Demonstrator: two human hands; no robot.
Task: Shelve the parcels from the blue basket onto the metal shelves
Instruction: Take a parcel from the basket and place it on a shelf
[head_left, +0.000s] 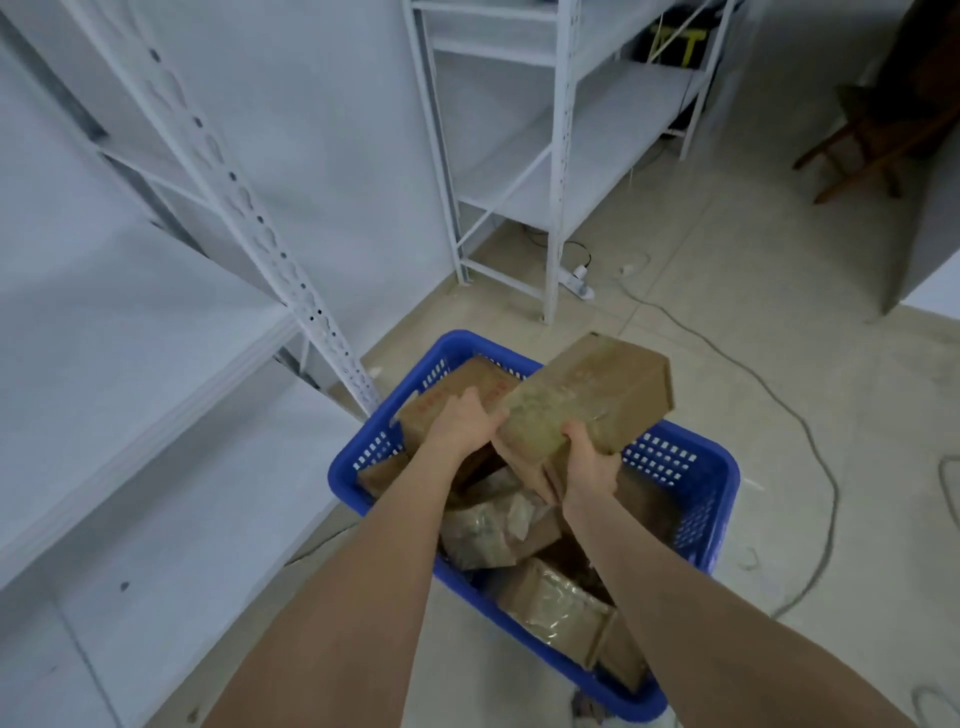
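Observation:
A blue plastic basket (691, 467) stands on the floor, holding several brown cardboard parcels. One long taped cardboard box (587, 389) is tilted above the basket, its far end raised. My left hand (462, 421) grips its near left corner and my right hand (589, 457) grips its near end from below. Another brown box with red print (452, 387) lies in the basket's far left corner, behind my left hand. A white metal shelf unit (130, 364) is at the left, right beside the basket.
A second white metal shelf unit (561, 156) stands against the wall ahead. A power strip (579, 283) and a grey cable (810, 431) run across the tiled floor to the right. Dark wooden furniture (883, 130) sits at the far right.

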